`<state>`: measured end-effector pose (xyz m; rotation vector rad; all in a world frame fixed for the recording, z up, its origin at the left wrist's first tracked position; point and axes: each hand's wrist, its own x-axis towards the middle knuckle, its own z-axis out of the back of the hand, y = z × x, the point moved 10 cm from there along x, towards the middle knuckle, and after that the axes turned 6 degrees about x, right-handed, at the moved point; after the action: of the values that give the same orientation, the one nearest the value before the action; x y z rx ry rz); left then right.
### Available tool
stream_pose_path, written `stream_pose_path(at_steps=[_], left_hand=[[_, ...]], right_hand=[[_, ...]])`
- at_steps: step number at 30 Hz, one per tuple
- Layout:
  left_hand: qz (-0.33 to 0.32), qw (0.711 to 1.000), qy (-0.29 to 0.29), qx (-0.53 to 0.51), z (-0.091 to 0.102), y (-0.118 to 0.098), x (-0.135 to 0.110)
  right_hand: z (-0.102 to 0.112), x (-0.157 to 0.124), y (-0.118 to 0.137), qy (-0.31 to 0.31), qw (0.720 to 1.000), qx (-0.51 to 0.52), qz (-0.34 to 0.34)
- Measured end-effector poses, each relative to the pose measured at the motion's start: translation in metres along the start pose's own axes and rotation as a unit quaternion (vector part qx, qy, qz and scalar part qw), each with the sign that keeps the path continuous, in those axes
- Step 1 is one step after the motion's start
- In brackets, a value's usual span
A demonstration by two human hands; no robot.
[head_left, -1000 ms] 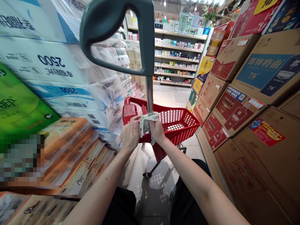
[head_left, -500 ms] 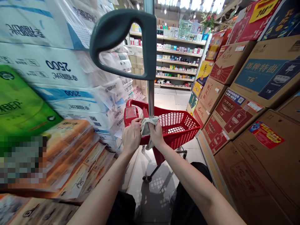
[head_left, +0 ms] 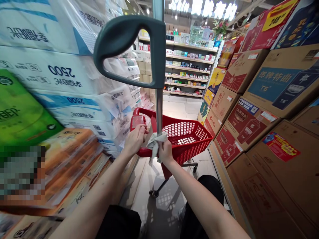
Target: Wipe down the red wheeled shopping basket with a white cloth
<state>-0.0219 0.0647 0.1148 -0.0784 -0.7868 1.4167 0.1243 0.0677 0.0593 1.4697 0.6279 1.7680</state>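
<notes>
My right hand (head_left: 165, 150) is closed on a crumpled grey-white cloth (head_left: 157, 141), bunched against the foot of the metal pole (head_left: 159, 109) with one end dangling. The pole rises from a red plastic shopping cart (head_left: 184, 149) with a perforated basket. My left hand (head_left: 134, 138) lies over the left side of the cart's red handle frame, just below a red panel (head_left: 138, 120). Its fingers stretch to the right, a little apart from the cloth, and seem to hold nothing; the palm is hidden. Higher on the pole sits a dark grey loop handle (head_left: 129, 49).
Tall stacks of wrapped white paper packs (head_left: 64, 73) and orange packs (head_left: 67, 156) line the left. Cardboard cartons (head_left: 271, 83) are piled along the right. Shelves of small goods (head_left: 186, 66) stand ahead across the tiled floor (head_left: 174, 108). My knees flank the cart.
My left hand has moved left, away from the cloth, and its fingers have straightened. My right hand with the cloth has shifted slightly down. The view has tipped up a little.
</notes>
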Motion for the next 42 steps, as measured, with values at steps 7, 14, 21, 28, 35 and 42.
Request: stream_pose_path(at_steps=[7,14,21,28,35,42], left_hand=[[-0.159,0.972,0.146,0.095,-0.029,-0.006,0.006],[-0.155,0.974,0.107,0.122,-0.036,-0.015,0.002],[-0.135,0.977,0.076,0.149,-0.044,-0.03,0.004],[-0.139,0.975,0.077,0.153,-0.054,-0.041,0.006],[-0.117,0.976,0.073,0.167,-0.058,-0.058,0.004],[-0.093,0.979,0.062,0.172,-0.056,-0.062,0.0]], right_hand=[[-0.003,0.006,-0.005,0.002,0.998,0.049,-0.027],[0.008,0.01,-0.013,-0.014,0.999,0.029,-0.018],[0.036,-0.01,-0.018,-0.111,0.982,-0.15,0.013],[0.037,0.009,-0.032,0.056,0.988,-0.134,0.052],[0.051,0.011,-0.029,0.135,0.976,-0.136,0.1],[0.057,0.007,-0.031,0.085,0.98,-0.153,0.093]])
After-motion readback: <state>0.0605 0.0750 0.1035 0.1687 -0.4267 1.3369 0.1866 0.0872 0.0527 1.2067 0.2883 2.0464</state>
